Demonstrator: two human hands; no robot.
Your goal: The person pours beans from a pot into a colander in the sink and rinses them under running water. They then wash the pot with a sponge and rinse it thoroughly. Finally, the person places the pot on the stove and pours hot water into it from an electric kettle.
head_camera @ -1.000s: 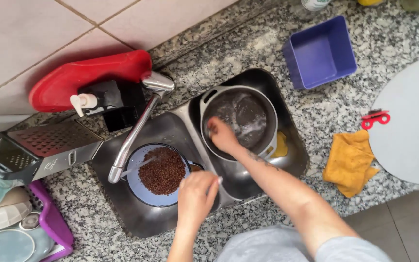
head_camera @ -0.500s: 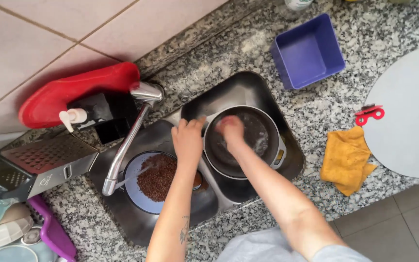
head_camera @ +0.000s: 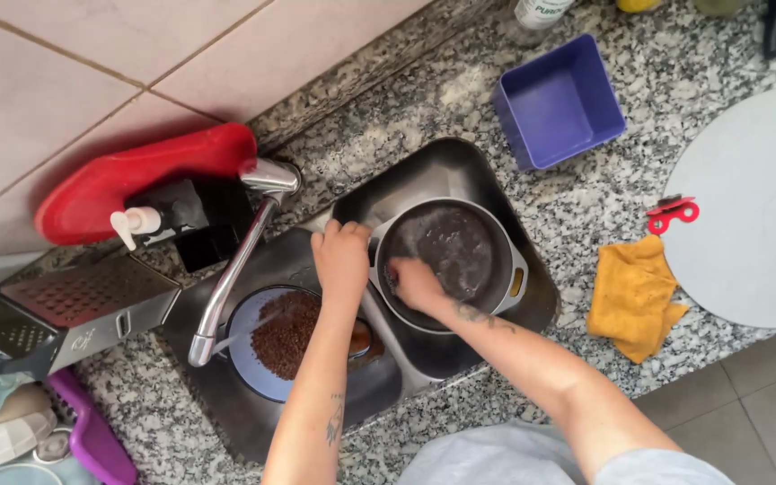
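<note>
A: Where is the pot (head_camera: 460, 256) sitting relative to the hands?
B: It is sitting in the right basin of the steel sink (head_camera: 446, 171). The left hand (head_camera: 341, 260) is curling closed over its left rim, gripping it, while the right hand (head_camera: 417, 283) is pressing down inside against the bottom, fingers bunched; whether they are holding anything, I cannot tell.
A: How is the pot looking?
B: Dark grey, round, wet and foamy inside, with a yellowish patch showing by its right handle. Just beside it, under the tap (head_camera: 235, 260), a blue bowl (head_camera: 249, 350) is holding brown grains
</note>
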